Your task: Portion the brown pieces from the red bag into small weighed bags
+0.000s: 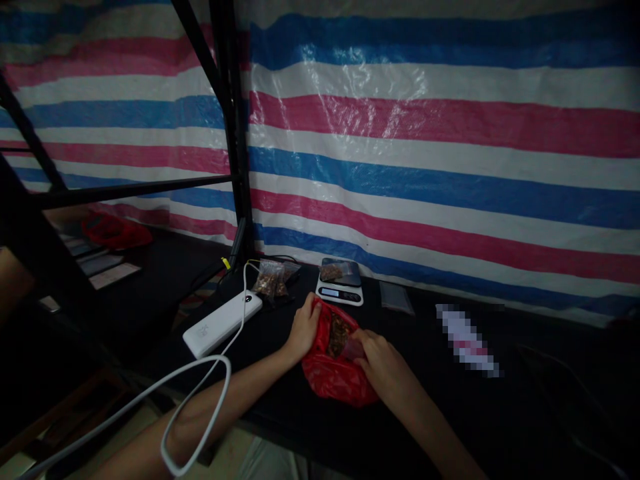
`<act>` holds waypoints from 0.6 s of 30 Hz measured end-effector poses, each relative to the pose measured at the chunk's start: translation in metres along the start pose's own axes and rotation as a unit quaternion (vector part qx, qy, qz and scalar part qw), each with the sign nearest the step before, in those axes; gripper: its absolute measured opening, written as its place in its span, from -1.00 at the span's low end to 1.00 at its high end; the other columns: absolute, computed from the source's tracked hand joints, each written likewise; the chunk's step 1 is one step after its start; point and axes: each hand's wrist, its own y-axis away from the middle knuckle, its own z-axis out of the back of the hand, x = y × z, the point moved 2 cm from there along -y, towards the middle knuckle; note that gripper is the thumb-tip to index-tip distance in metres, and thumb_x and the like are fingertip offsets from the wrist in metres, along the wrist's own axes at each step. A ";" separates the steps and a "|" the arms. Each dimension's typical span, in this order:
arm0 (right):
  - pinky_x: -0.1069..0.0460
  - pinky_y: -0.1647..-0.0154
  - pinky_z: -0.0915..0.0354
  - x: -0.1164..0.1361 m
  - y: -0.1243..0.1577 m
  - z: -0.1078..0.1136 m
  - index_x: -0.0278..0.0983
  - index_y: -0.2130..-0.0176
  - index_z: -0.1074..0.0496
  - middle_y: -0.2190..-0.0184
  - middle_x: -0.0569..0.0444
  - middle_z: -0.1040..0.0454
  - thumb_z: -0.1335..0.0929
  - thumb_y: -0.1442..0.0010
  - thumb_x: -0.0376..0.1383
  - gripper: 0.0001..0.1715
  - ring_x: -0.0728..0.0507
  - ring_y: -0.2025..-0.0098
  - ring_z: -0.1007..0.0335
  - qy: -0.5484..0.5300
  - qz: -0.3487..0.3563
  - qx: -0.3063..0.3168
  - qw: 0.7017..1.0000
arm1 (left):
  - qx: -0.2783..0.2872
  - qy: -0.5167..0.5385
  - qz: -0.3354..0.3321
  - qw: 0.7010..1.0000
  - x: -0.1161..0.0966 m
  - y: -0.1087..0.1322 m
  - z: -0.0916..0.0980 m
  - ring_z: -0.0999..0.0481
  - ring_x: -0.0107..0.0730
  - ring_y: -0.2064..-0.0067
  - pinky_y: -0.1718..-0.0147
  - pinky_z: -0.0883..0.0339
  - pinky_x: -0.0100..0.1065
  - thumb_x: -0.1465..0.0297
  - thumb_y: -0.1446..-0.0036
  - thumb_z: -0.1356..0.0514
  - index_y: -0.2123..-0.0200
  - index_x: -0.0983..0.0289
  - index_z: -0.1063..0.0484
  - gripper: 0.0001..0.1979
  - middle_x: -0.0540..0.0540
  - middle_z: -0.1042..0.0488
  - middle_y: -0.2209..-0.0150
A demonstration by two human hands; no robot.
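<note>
Two hands work in the lower middle of the picture, over a black table. The left hand is closed tight on the top edge of a red bag. The right hand is curled at the bag's open mouth. A small clear bag sticks out by its fingers, but I cannot tell if the hand is gripping it. The red bag lies on the table between the hands, with brown bits showing inside.

Just above the hands, a white scale holds a bag of brown bits. To its left are more clear bags with brown bits, next to a white power bank. A white cord loops across the left arm.

To the right lies a flat clear bag, and past it is a blurred thing. Another red bag sits at the left, behind a black shelf post. A striped blue, pink and white tarp hangs behind it all.
</note>
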 end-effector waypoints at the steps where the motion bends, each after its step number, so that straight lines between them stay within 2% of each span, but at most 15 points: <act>1: 0.01 0.22 -0.24 0.003 0.000 -0.001 -0.25 0.21 -0.37 0.24 -0.06 -0.44 -0.27 0.11 -0.55 -0.57 -0.19 0.19 -0.38 0.010 -0.010 0.006 1.000 | -0.006 0.026 -0.008 1.000 -0.002 0.000 -0.001 -0.34 -0.43 0.38 0.32 -0.17 -0.45 0.26 -0.15 0.10 0.36 0.22 -0.20 -0.81 -0.04 -0.30 0.47; 5: 0.01 0.20 -0.24 0.007 -0.003 -0.006 -0.27 0.19 -0.35 0.22 -0.06 -0.43 -0.24 0.10 -0.58 -0.55 -0.18 0.18 -0.39 0.002 -0.030 0.034 0.999 | -0.013 0.128 -0.034 0.991 -0.011 0.001 -0.003 -0.30 -0.45 0.35 0.30 -0.18 -0.46 0.23 -0.14 0.07 0.34 0.25 -0.21 -0.78 -0.03 -0.28 0.43; 8: 0.01 0.11 -0.21 0.000 -0.006 -0.015 -0.25 0.20 -0.34 0.20 0.00 -0.43 -0.26 0.13 -0.56 -0.54 -0.16 0.13 -0.36 -0.071 -0.019 0.022 0.997 | 0.006 0.173 -0.035 0.984 -0.014 0.003 -0.004 -0.29 -0.46 0.37 0.29 -0.18 -0.45 0.21 -0.12 0.03 0.35 0.25 -0.21 -0.78 -0.04 -0.28 0.44; 11: -0.02 0.09 -0.22 -0.012 -0.008 -0.025 -0.23 0.23 -0.36 0.22 0.04 -0.44 -0.28 0.18 -0.56 -0.53 -0.15 0.14 -0.36 -0.177 -0.016 -0.003 0.984 | 0.007 0.174 -0.029 0.984 -0.013 0.003 -0.005 -0.30 -0.46 0.37 0.29 -0.18 -0.45 0.22 -0.12 0.03 0.36 0.25 -0.22 -0.79 -0.04 -0.28 0.45; 13: -0.02 0.12 -0.27 -0.018 -0.009 -0.030 -0.23 0.25 -0.36 0.24 0.06 -0.46 -0.28 0.21 -0.56 -0.53 -0.13 0.19 -0.40 -0.271 -0.022 -0.007 0.962 | 0.000 0.157 -0.031 0.987 -0.011 0.002 -0.005 -0.31 -0.45 0.36 0.28 -0.18 -0.45 0.23 -0.12 0.03 0.37 0.25 -0.22 -0.79 -0.04 -0.29 0.44; 18: -0.02 0.19 -0.34 -0.026 -0.010 -0.031 -0.23 0.30 -0.37 0.32 0.10 -0.49 -0.35 0.24 -0.50 -0.59 -0.13 0.25 -0.44 -0.479 -0.051 0.022 0.876 | -0.017 0.068 -0.007 0.998 -0.003 -0.001 -0.003 -0.33 -0.42 0.36 0.28 -0.18 -0.43 0.26 -0.12 0.04 0.41 0.24 -0.22 -0.82 -0.03 -0.32 0.46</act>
